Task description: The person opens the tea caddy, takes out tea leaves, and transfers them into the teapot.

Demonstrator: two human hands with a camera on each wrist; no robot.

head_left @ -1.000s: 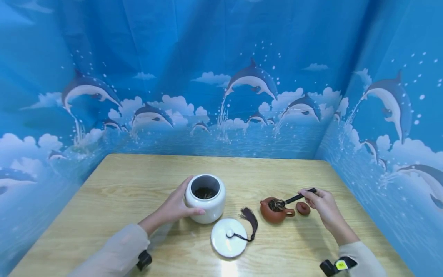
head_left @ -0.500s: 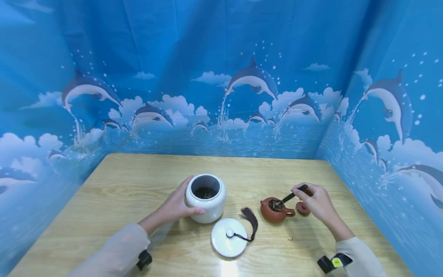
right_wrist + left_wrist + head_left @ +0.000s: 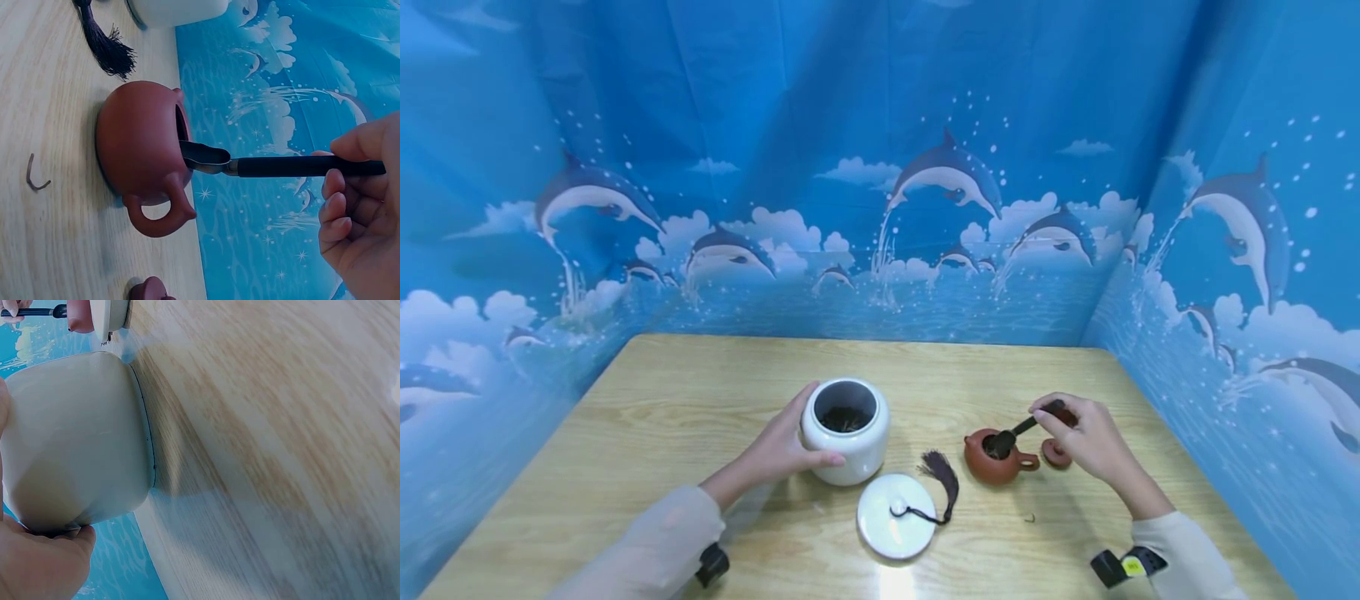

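A single tea scoop [image 3: 281,166], with a straight black handle and a dark trough-shaped blade, is pinched between thumb and fingers of the right hand [image 3: 1086,435], its tip at the mouth of one squat, reddish-brown clay teapot [image 3: 134,140]. The left hand [image 3: 784,448] is clamped round one glossy white canister [image 3: 859,457] holding dark tea leaves [image 3: 844,419]. Two lids lie on the wood-grained table [image 3: 700,392]: one white disc lid [image 3: 883,531] with one dark tassel [image 3: 946,477], near the canister, and one knobbed reddish-brown lid [image 3: 1056,455] near the teapot; one curved brown strand [image 3: 29,177] lies apart.
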